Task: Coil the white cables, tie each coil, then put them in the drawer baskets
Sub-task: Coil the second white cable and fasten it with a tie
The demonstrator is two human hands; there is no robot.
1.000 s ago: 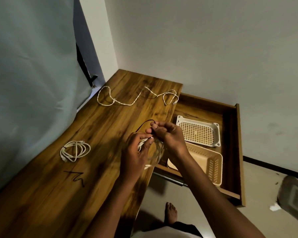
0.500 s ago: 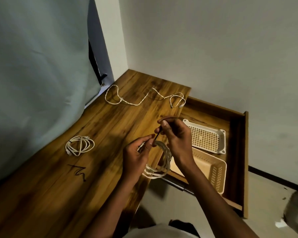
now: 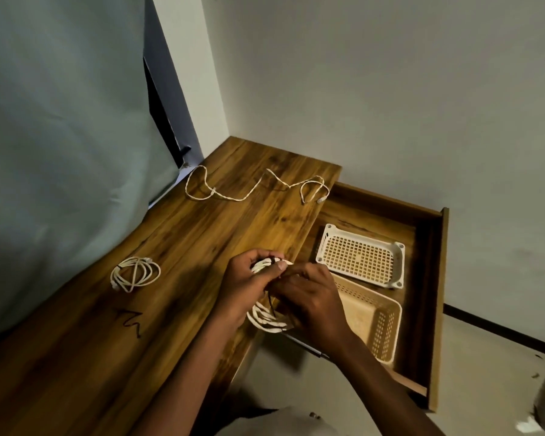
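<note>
Hands meet at the wooden desk's (image 3: 177,247) near edge: the left hand (image 3: 243,284) clutches a coiled white braided cable (image 3: 266,319), while the right hand (image 3: 309,305) pinches what looks like a thin black tie (image 3: 270,302) against it. Beside them the open wooden drawer (image 3: 434,278) holds a beige slotted basket (image 3: 372,322) and a white perforated tray (image 3: 361,258). Leftward lies a tied white coil (image 3: 135,273); farthest, a loose white cable (image 3: 249,191).

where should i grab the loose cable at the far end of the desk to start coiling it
Take the loose cable by its right end, where the plug lies at the desk edge beside the drawer. Come from above and pinch with fingertips, since it lies flat on the wood. That end is free and nearest the right hand; the rest snakes away leftward, so it should feed in as you wind.
</note>
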